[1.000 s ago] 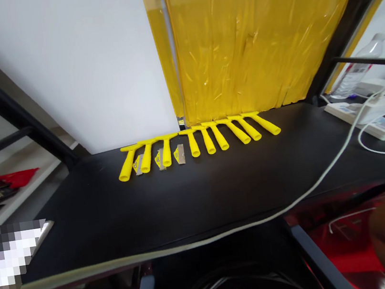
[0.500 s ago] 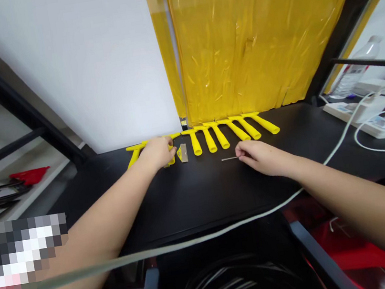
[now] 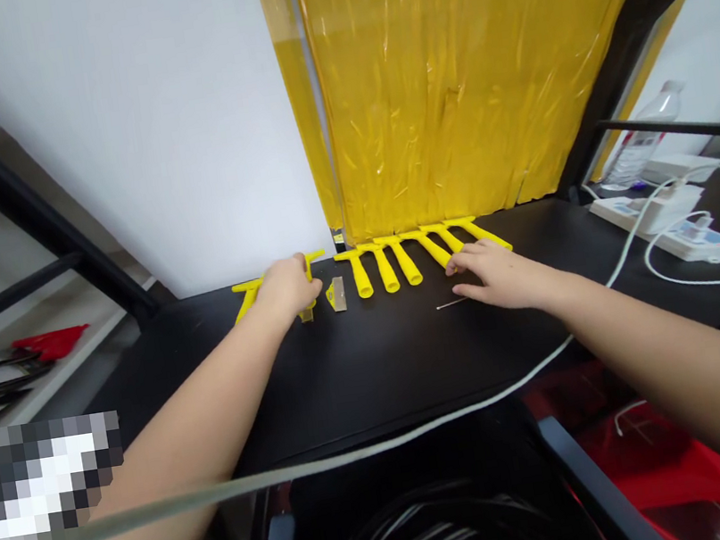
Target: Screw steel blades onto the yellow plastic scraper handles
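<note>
Black tabletop (image 3: pixel 361 369); yellow T-shaped tools (image 3: pixel 389 273) between and beyond hands (image 3: pixel 500 276)

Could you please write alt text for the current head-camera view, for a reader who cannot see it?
A person's left hand covers part of a row of yellow T-shaped handles on a black table, while the right hand is at a thin rod, perhaps touching it. Behind are a white panel and a yellow sheet.
</note>
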`<state>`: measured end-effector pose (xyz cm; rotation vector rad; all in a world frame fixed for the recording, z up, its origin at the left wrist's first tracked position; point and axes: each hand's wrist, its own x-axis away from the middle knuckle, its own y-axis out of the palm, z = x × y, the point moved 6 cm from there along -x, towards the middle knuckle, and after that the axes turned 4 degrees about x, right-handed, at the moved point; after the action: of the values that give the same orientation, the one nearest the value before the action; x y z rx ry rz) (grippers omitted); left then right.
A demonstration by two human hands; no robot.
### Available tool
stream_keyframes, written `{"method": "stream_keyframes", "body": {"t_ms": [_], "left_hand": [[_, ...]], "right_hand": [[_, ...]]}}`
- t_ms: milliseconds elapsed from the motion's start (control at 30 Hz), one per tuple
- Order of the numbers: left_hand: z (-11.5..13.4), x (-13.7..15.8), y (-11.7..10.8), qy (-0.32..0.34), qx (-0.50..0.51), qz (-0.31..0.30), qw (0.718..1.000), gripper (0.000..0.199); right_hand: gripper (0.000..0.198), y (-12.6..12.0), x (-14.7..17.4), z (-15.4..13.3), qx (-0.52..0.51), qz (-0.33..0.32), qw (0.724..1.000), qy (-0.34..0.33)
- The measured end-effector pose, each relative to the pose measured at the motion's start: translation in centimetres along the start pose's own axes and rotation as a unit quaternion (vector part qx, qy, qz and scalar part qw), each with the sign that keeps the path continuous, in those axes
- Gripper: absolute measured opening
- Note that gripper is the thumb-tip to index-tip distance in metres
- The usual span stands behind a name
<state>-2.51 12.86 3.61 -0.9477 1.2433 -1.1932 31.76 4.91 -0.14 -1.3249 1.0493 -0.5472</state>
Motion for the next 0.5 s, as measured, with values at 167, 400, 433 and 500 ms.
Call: {"method": "stream_keyframes", "body": {"t_ms": [167,400,433,500], "left_hand": [[1.0,2.1,-4.0,0.052,0.115,0.125,0.984,0.030],[7.1,6.7,-2.1,0.242,0.333,0.110,0.905,0.021],[7.4,6.9,-1.5,0.258,0.350,0.097,0.895,0.023],[7.2,6.5,-0.3,0.276,0.382,0.058,0.880,0.031]], "right_hand": [[0.019,-2.2,-3.8,-2.0,-0.141,0.037,0.989,0.007],[0.026,0.5,-10.1,-6.7,-0.503,0.000,0.850,0.158],[0.023,1.3,-10.6,-7.2,-0.541,0.003,0.823,0.171],[0.017,2.5,-11.2,-7.8,-0.601,0.047,0.777,0.180]]}}
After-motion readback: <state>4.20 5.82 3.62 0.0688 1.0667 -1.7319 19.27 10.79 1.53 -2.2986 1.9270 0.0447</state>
